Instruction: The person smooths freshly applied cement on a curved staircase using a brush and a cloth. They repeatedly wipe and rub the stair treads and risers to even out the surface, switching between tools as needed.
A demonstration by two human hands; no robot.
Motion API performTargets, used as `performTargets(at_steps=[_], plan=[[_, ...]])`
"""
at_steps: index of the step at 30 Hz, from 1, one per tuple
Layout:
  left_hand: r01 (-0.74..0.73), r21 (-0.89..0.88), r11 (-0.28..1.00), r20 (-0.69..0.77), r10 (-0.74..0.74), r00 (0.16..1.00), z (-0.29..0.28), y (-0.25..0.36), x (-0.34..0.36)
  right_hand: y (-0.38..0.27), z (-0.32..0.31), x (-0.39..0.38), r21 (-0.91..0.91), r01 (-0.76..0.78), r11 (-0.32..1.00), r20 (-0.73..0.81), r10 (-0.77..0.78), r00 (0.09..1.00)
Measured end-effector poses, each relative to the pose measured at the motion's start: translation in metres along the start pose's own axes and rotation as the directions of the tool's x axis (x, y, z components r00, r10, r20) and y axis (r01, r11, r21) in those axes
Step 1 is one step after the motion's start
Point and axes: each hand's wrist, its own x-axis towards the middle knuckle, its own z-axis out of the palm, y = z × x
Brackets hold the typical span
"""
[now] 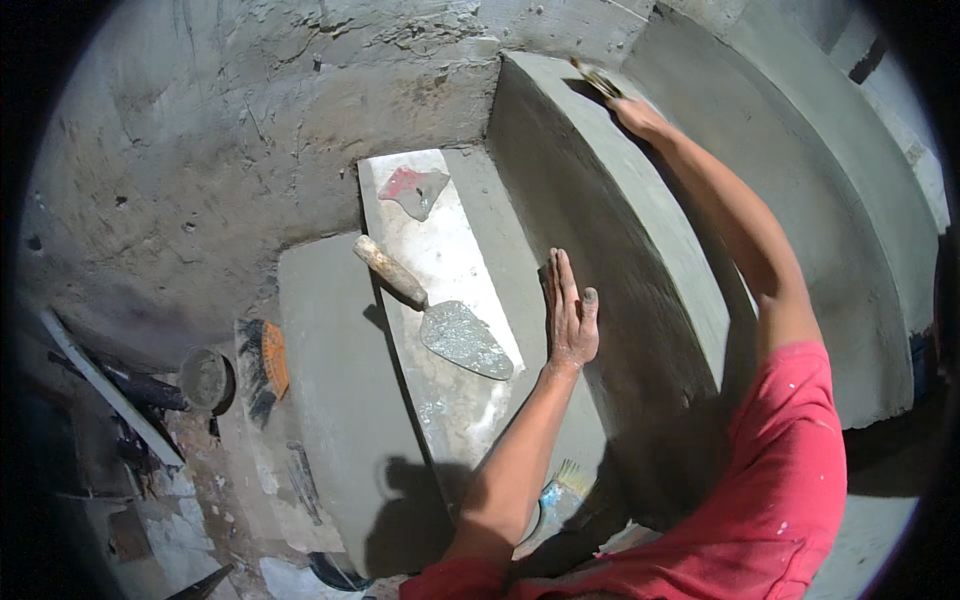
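Observation:
My right hand (640, 118) is closed round a small brush (597, 80), held against the top of the grey cement step (640, 190) near the wall. My left hand (572, 318) has its fingers stretched out, resting flat by the foot of that step's riser. Left of it, a white board (425, 260) lies on the lower cement tread (335, 330). On the board rest a pointed trowel (465, 340) with a worn wooden handle and a red-and-grey scraper-like piece (415, 190), both smeared with wet cement. Beside my left forearm lies a wider paintbrush (562, 497) with pale bristles.
A rough plastered wall (200, 150) stands behind the steps. Further steps (800, 150) rise at the right. At the lower left are an orange-and-black brush-like tool (268, 360), a round container (205, 378), a long strip (110, 385) and scattered debris.

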Motion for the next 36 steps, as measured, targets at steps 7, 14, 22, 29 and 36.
performTargets(at_steps=[7, 14, 22, 29, 36], plan=[[0.009, -0.041, 0.999, 0.005, -0.009, 1.0, 0.0, 0.001, 0.004, -0.055, 0.03, 0.056, 0.105, 0.56, 0.822, -0.038, -0.559, 0.828], [0.006, -0.04, 0.999, -0.013, -0.006, 1.0, 0.001, 0.0, 0.0, -0.021, 0.025, 0.081, 0.129, 0.491, 0.862, -0.094, -0.482, 0.871], [-0.012, -0.038, 0.999, -0.028, 0.011, 1.0, 0.001, 0.0, 0.002, -0.042, -0.012, -0.029, 0.275, 0.453, 0.848, 0.145, -0.502, 0.853], [-0.01, -0.046, 0.999, -0.009, 0.01, 1.0, 0.004, -0.007, -0.001, 0.02, -0.034, -0.169, 0.304, 0.715, 0.63, 0.093, -0.766, 0.636], [0.062, 0.007, 0.998, -0.016, -0.062, 0.998, 0.005, -0.005, 0.001, 0.06, -0.084, -0.341, 0.34, 0.698, 0.63, 0.192, -0.773, 0.604]])
